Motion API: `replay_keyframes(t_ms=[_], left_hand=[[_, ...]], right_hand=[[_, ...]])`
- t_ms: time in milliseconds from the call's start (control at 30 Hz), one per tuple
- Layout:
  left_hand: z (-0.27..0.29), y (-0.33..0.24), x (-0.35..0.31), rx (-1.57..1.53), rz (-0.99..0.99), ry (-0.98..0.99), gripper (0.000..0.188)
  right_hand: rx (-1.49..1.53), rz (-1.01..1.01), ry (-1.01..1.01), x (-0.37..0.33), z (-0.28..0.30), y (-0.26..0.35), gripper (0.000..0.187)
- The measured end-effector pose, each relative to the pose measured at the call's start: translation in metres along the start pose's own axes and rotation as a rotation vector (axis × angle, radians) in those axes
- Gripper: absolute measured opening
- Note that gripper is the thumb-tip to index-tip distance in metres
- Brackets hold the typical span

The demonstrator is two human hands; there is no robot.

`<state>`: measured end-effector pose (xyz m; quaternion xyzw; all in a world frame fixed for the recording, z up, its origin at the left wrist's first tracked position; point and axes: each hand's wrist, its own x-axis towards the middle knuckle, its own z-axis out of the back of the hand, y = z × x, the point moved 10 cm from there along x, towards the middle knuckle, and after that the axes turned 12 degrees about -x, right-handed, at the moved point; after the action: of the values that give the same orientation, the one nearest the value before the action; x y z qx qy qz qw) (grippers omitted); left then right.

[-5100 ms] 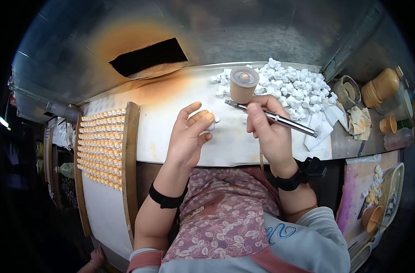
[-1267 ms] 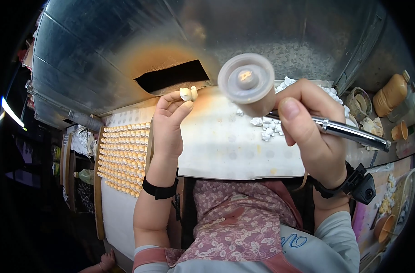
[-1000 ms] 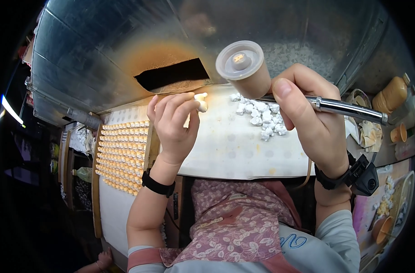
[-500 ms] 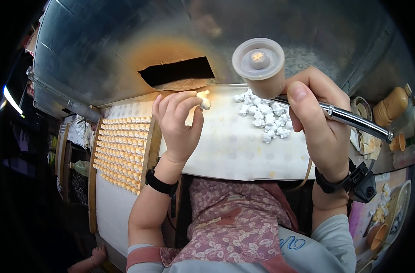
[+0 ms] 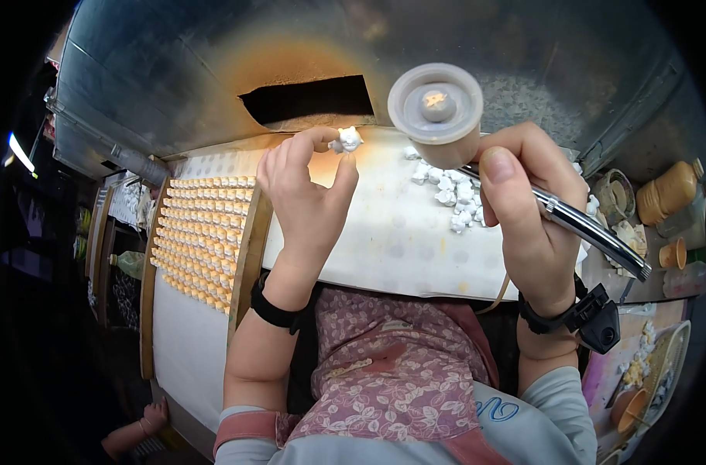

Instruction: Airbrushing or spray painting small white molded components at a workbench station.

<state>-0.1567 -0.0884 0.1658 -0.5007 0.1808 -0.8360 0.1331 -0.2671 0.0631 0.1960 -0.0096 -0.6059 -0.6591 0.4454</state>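
Ok, L hand (image 5: pixel 302 198) pinching fig. (image 5: pixel 350 140), R hand (image 5: pixel 537 221) gripping airbrush (image 5: pixel 593 229), partly blocking white pile (image 5: pixel 463 200); tinted pcs (image 5: pixel 204 239) L.

Pale blue short-sleeved top (image 5: pixel 556 411) with a curling blue marking (image 5: pixel 501 413), under a mauve apron (image 5: pixel 403 391) with pale leaf print and dusty-pink trim (image 5: pixel 248 425). Black bands (image 5: pixel 274 308) circle both wrists, the right one bearing a boxy black device (image 5: pixel 601 325).
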Motion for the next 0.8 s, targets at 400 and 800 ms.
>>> replay_keyframes(t_ms=[400, 800], left_hand=[[-0.011, 0.009, 0.001, -0.012, 0.058, 0.101, 0.019], [-0.073, 0.071, -0.063, -1.859, 1.207, 0.101, 0.026]], right_hand=[[0.03, -0.026, -0.094, 0.002, 0.008, 0.004, 0.027], [0.15, -0.148, 0.03, -0.012, 0.01, -0.014, 0.019]])
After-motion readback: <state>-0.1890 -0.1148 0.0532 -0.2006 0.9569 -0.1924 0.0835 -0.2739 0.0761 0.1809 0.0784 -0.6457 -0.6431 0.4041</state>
